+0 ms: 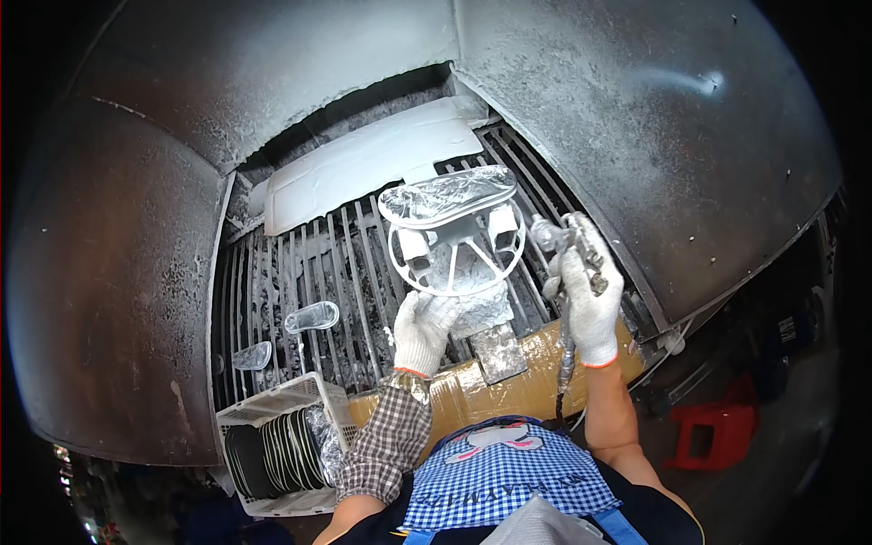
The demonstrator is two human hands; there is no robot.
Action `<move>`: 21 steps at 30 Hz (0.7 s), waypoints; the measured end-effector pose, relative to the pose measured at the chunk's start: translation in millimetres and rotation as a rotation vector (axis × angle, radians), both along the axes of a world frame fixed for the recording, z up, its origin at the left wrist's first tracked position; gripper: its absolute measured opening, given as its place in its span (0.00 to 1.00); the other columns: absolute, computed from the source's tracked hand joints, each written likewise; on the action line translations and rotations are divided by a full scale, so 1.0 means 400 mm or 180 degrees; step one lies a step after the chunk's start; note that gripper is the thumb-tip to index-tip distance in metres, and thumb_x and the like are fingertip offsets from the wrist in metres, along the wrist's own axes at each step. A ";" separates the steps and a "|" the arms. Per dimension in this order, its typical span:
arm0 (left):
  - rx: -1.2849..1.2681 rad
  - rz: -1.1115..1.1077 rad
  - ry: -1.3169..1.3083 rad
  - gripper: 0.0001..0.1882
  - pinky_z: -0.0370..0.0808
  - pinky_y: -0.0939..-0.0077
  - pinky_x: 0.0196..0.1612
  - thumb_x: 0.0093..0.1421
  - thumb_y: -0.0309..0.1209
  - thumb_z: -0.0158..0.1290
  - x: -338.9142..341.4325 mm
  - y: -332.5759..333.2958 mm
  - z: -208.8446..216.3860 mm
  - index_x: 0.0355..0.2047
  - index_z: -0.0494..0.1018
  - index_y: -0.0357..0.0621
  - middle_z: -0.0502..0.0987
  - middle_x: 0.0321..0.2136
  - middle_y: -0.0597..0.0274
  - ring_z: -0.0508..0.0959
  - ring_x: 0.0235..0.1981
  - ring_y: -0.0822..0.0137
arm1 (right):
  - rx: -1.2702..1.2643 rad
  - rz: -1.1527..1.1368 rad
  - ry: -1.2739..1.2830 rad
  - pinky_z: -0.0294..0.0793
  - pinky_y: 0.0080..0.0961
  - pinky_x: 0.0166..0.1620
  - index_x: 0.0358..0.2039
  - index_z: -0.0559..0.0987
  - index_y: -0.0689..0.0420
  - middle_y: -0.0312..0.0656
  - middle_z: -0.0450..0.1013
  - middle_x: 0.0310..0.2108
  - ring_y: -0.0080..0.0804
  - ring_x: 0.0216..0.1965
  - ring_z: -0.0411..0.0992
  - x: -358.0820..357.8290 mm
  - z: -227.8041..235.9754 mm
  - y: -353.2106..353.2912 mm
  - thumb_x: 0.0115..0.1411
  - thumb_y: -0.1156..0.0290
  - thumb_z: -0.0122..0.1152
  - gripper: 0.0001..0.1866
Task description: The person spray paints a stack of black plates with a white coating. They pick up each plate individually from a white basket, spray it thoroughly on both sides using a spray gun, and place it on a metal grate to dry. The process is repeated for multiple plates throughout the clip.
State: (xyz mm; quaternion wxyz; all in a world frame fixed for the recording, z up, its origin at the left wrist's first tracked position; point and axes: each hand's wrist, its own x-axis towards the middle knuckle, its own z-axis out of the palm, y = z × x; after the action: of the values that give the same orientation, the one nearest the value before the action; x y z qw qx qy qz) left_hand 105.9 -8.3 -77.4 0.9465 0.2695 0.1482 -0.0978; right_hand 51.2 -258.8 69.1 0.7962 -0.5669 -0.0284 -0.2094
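Note:
My right hand [590, 300], in a white knit glove, is closed around a metal spray gun [556, 238] with a hose running down from it. The gun's nozzle end is beside the right side of a white spoked wheel-shaped stand [454, 272]. Closed at the near left rim of that stand is my gloved left hand [421, 331]; its fingertips are partly hidden. On top of the stand lies an oval piece [448, 196] with a shiny film-covered face and a white edge.
Dark metal bars form a grate [354, 272] under the stand. Two small film-covered pieces [312, 317] lie at left. A white basket [272, 409] holds several dark oval pieces. A taped brown cardboard strip [454, 391] edges the front. Metal walls [636, 118] enclose the booth; a red stool [713, 431] stands right.

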 end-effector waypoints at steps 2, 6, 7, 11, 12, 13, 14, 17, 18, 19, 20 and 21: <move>0.0016 0.0007 0.0028 0.28 0.78 0.45 0.61 0.75 0.45 0.49 0.001 0.000 0.005 0.59 0.70 0.28 0.75 0.58 0.32 0.78 0.59 0.38 | -0.0140 0.0270 0.0134 0.75 0.14 0.36 0.71 0.67 0.68 0.39 0.78 0.47 0.13 0.34 0.73 -0.012 0.001 0.010 0.73 0.75 0.60 0.28; 0.0064 0.0045 0.0002 0.27 0.78 0.47 0.60 0.74 0.45 0.50 -0.001 0.002 0.009 0.58 0.70 0.29 0.76 0.58 0.34 0.78 0.59 0.40 | -0.0438 0.0050 0.0044 0.75 0.15 0.37 0.69 0.69 0.69 0.37 0.79 0.41 0.15 0.32 0.73 0.004 -0.023 0.021 0.73 0.74 0.61 0.27; 0.0090 0.0054 -0.0025 0.27 0.78 0.47 0.59 0.74 0.45 0.50 -0.002 0.004 0.010 0.58 0.70 0.29 0.76 0.58 0.34 0.78 0.59 0.41 | -0.0399 0.0081 0.0033 0.75 0.15 0.36 0.69 0.69 0.69 0.36 0.79 0.39 0.15 0.31 0.73 0.007 -0.024 0.019 0.73 0.74 0.61 0.27; 0.0114 0.0054 -0.0032 0.27 0.78 0.47 0.60 0.74 0.45 0.51 0.001 0.017 0.011 0.57 0.71 0.29 0.77 0.57 0.34 0.78 0.58 0.41 | -0.0047 0.0065 0.0107 0.74 0.15 0.34 0.71 0.68 0.68 0.34 0.76 0.33 0.16 0.28 0.72 0.005 0.002 0.002 0.73 0.74 0.60 0.28; 0.0141 0.0082 -0.0058 0.27 0.78 0.46 0.60 0.74 0.45 0.51 0.003 0.023 0.005 0.56 0.72 0.28 0.77 0.56 0.34 0.79 0.58 0.41 | -0.0054 0.0003 0.0109 0.74 0.15 0.34 0.71 0.67 0.68 0.34 0.75 0.31 0.16 0.28 0.72 0.006 0.004 -0.004 0.73 0.74 0.60 0.28; 0.0168 0.0110 -0.0083 0.28 0.78 0.46 0.60 0.73 0.45 0.52 0.007 0.029 -0.001 0.56 0.72 0.28 0.77 0.56 0.33 0.79 0.58 0.41 | -0.0057 -0.0031 0.0181 0.74 0.15 0.33 0.71 0.67 0.68 0.34 0.76 0.31 0.15 0.28 0.72 0.004 0.002 -0.011 0.73 0.73 0.60 0.29; 0.0188 0.0121 -0.0085 0.28 0.79 0.46 0.59 0.73 0.46 0.52 0.010 0.035 -0.006 0.56 0.72 0.28 0.77 0.56 0.33 0.79 0.57 0.41 | -0.0069 -0.0064 0.0164 0.74 0.15 0.33 0.71 0.67 0.68 0.34 0.75 0.31 0.15 0.28 0.72 0.003 -0.001 -0.020 0.73 0.73 0.60 0.29; 0.0156 0.0095 -0.0119 0.30 0.81 0.47 0.58 0.72 0.46 0.53 0.023 0.059 -0.023 0.58 0.71 0.26 0.77 0.55 0.31 0.80 0.55 0.40 | 0.0026 -0.0151 0.0189 0.74 0.15 0.33 0.71 0.67 0.68 0.34 0.76 0.32 0.15 0.28 0.71 -0.005 0.009 -0.037 0.74 0.73 0.60 0.29; 0.0142 0.0107 -0.0123 0.30 0.81 0.47 0.58 0.72 0.46 0.53 0.024 0.062 -0.017 0.58 0.70 0.26 0.77 0.56 0.31 0.80 0.55 0.40 | 0.0015 -0.0204 0.0199 0.74 0.14 0.33 0.71 0.67 0.68 0.34 0.76 0.32 0.15 0.28 0.71 -0.009 0.014 -0.041 0.74 0.72 0.60 0.28; 0.0127 0.0120 -0.0127 0.31 0.81 0.47 0.58 0.72 0.46 0.53 0.026 0.065 -0.012 0.59 0.70 0.26 0.77 0.56 0.31 0.80 0.55 0.40 | 0.0004 -0.0257 0.0209 0.74 0.14 0.33 0.71 0.67 0.69 0.34 0.76 0.32 0.15 0.28 0.71 -0.013 0.016 -0.045 0.74 0.72 0.60 0.28; 0.0112 0.0134 -0.0131 0.31 0.81 0.47 0.58 0.73 0.46 0.53 0.027 0.068 -0.006 0.59 0.69 0.26 0.76 0.56 0.31 0.80 0.55 0.40 | -0.0007 -0.0309 0.0219 0.73 0.14 0.33 0.70 0.67 0.69 0.34 0.76 0.32 0.15 0.28 0.71 -0.017 0.017 -0.050 0.74 0.71 0.60 0.28; 0.0109 0.0151 -0.0151 0.31 0.80 0.46 0.58 0.73 0.46 0.53 0.032 0.076 -0.004 0.60 0.68 0.25 0.76 0.57 0.31 0.80 0.55 0.40 | -0.0212 -0.0364 0.0221 0.73 0.14 0.33 0.70 0.68 0.69 0.34 0.76 0.32 0.15 0.28 0.71 -0.023 0.017 -0.056 0.74 0.70 0.60 0.28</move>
State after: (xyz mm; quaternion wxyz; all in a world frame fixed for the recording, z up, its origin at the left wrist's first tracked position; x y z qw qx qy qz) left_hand 118.6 22.0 -79.1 0.9471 0.2842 0.1338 -0.0663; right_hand 42.1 -281.2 76.1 0.7642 -0.6007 0.0246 -0.2336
